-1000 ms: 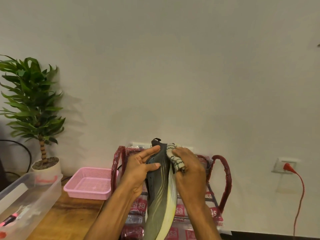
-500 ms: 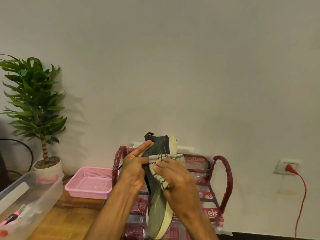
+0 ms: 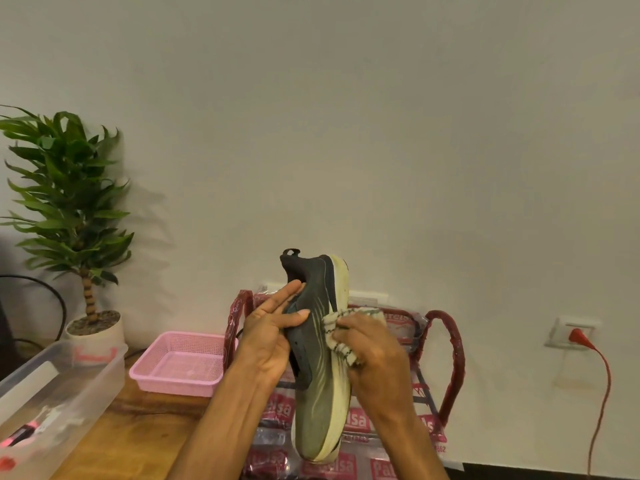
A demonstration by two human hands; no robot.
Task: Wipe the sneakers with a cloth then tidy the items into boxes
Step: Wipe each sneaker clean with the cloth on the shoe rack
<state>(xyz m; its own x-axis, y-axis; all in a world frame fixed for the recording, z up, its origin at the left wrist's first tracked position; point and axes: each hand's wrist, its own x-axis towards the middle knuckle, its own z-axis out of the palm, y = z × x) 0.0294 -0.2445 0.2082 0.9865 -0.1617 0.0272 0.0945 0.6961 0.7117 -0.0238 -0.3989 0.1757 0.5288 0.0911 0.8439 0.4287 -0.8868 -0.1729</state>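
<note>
Since half a second ago the cloth (image 3: 341, 336) has slid off the dark upper and now sits on the pale sole edge, and the right hand (image 3: 375, 351) has shifted to the right with it. That hand is curled, its fingers bunching the striped white cloth and pressing it against the sole about midway along the sneaker (image 3: 318, 375). The left hand (image 3: 265, 344) grips the sneaker from the other side, with the thumb laid across the dark upper and the fingers reaching up, fairly straight, along the collar. The sneaker is held in the air between the two hands, heel up and toe down, with its sole turned to the right. Behind it stands a red rack (image 3: 453, 358) wrapped in printed plastic, close to the wall. A wooden desk (image 3: 138, 431) lies to the left and carries a pink basket (image 3: 176, 362), a clear box (image 3: 69, 375) at the near left edge and a potted plant (image 3: 69, 202) at the back. Inside the box lies a pink and black item too blurred to name. On the wall to the right a red plug (image 3: 576, 336) sits in a socket, and its cord (image 3: 602, 393) hangs down.
</note>
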